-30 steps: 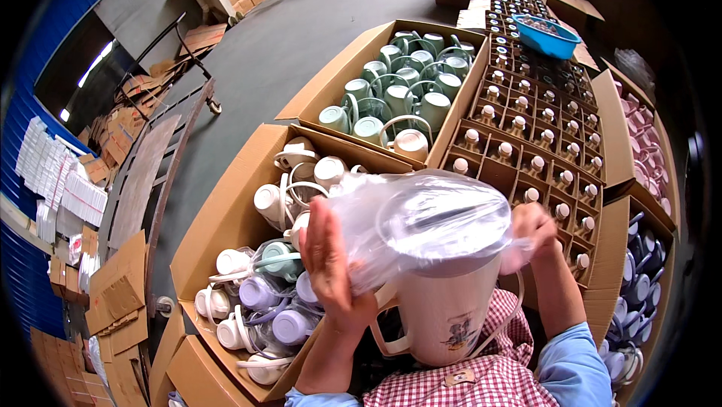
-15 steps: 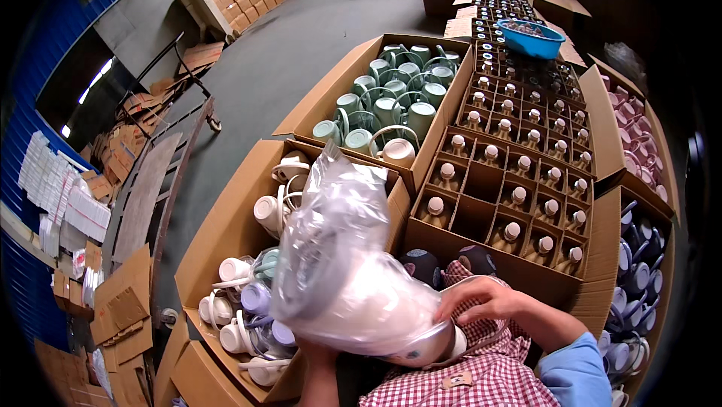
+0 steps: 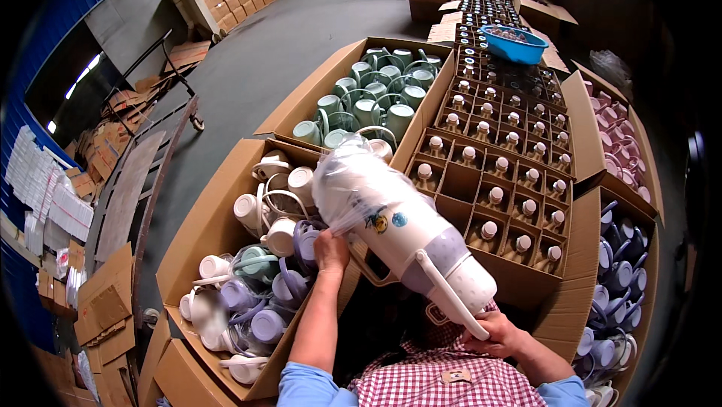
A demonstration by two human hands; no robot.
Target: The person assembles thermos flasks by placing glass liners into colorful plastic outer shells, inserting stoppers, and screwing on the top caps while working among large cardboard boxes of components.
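A large white insulated tumbler (image 3: 406,238) with a lilac band, a side handle and a small printed picture lies slanted across in front of me. Its lid end, with a white carry loop (image 3: 450,296), points toward me at the lower right. My right hand (image 3: 492,335) is closed round the end of that loop. A clear plastic bag (image 3: 350,174) is bunched over the tumbler's far end. My left hand (image 3: 332,251) pinches the bag's edge beside the side handle. Just left of it, an open carton (image 3: 188,234) holds white, lilac and green lids with handles.
Farther off stands a carton of green lids (image 3: 368,110). A divided carton of capped bottles (image 3: 481,144) lies ahead, with a blue basin (image 3: 515,46) beyond. Cartons of pink lids (image 3: 620,129) and purple lids (image 3: 620,275) line the right. A flat cart (image 3: 131,200) stands left.
The bag has slid from most of the tumbler to its far end, baring the body and lid. My right hand has moved from the body to the carry loop; the left has come into sight.
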